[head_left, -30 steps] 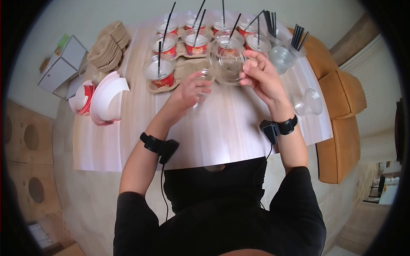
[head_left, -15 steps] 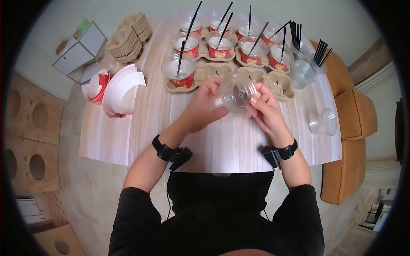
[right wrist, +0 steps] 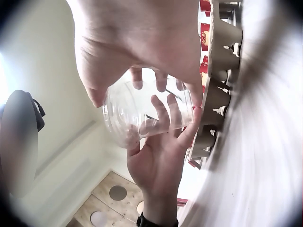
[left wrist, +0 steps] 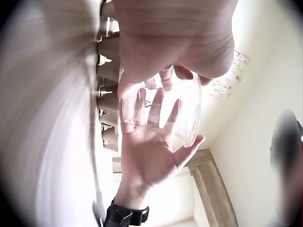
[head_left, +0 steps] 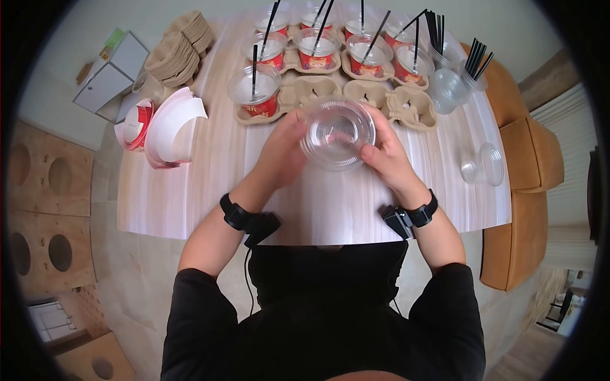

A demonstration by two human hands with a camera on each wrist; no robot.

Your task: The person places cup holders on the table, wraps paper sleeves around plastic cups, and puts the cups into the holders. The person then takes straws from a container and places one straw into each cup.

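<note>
A clear plastic cup (head_left: 340, 134) is held above the near part of the table, its wide mouth facing the head camera. My left hand (head_left: 284, 151) wraps its left side, the fingers partly hidden behind it. On the other side my right hand (head_left: 389, 155) grips it, thumb near the rim. In the left wrist view, fingers of both hands show through the cup's clear wall (left wrist: 189, 113). Just beyond the hands lies a brown cardboard cup carrier (head_left: 412, 109) with vacant pockets; a red paper cup (head_left: 259, 106) with a clear top and black straw sits at its left.
Several more red cups (head_left: 318, 60) with straws stand in carriers farther back. Black straws (head_left: 475, 63) and clear cups (head_left: 448, 92) are at the back right; another clear cup (head_left: 488, 166) lies nearer. Stacked carriers (head_left: 175, 60) and white-and-red paper sleeves (head_left: 175, 133) occupy the left.
My left hand, blurred left of the clear cup a second ago, has come against it, so both hands now hold it. The cup has moved nearer to me and turned its mouth upward.
</note>
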